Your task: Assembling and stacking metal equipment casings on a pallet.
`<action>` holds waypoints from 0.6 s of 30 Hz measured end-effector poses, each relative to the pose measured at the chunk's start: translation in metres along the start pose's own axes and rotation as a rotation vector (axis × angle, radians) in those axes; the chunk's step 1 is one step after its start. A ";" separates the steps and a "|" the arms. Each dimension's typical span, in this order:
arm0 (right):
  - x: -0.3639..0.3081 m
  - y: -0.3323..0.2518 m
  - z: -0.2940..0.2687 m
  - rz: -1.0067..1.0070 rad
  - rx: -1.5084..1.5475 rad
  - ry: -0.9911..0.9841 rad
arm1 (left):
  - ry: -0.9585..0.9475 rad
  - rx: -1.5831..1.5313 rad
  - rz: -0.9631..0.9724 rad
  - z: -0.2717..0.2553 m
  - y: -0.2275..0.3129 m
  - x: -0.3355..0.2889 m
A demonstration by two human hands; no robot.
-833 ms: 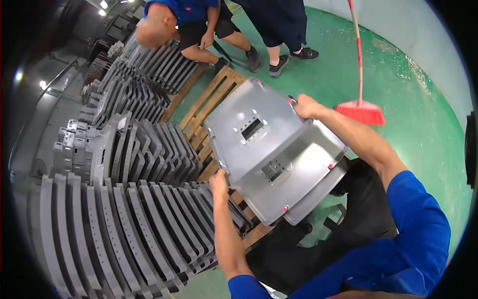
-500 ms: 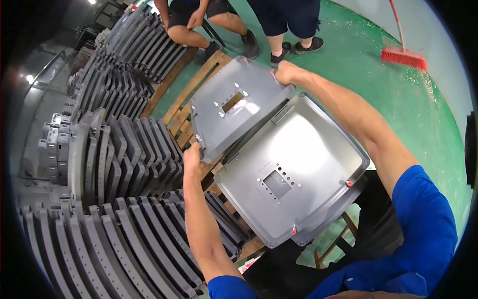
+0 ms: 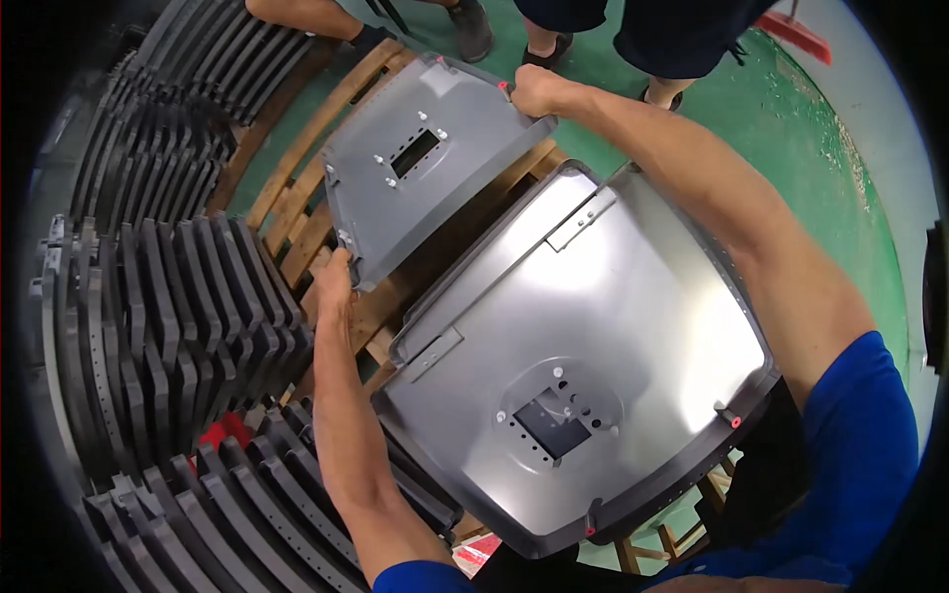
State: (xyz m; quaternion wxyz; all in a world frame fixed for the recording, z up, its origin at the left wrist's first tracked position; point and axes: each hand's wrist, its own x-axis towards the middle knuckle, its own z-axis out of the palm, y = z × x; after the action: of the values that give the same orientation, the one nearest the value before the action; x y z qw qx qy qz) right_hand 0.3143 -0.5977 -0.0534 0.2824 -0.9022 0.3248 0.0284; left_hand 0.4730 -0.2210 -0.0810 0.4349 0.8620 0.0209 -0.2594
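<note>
Green floor (image 3: 791,178) borders a wooden pallet (image 3: 321,133), over which both hands (image 3: 334,284) (image 3: 539,92) grip a grey metal panel (image 3: 450,188).

The grey panel (image 3: 445,176) partly hides the pallet (image 3: 316,140); the top edge crops the broom (image 3: 797,38).

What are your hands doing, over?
Left hand and right hand: gripping grey panel at its edges. Panel over wooden pallet. Close by: second panel.

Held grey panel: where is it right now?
Head view, upper left of centre: the held grey panel is between the left hand and right hand, over the wooden pallet, just beyond the shiny panel.
</note>
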 end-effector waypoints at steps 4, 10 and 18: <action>0.017 0.033 0.025 -0.069 -0.041 -0.026 | 0.088 0.227 0.161 0.027 -0.015 0.004; 0.016 0.048 0.024 -0.011 0.016 -0.352 | -0.270 0.373 0.072 0.035 -0.019 0.019; 0.023 0.061 0.027 -0.007 0.131 -0.400 | -0.333 0.491 0.104 0.038 -0.023 0.031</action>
State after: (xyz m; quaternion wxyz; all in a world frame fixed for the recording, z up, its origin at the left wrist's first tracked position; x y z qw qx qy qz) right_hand 0.2999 -0.6347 -0.1116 0.3992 -0.8595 0.2602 0.1847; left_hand 0.4778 -0.2413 -0.1311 0.2237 0.8870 -0.1583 -0.3717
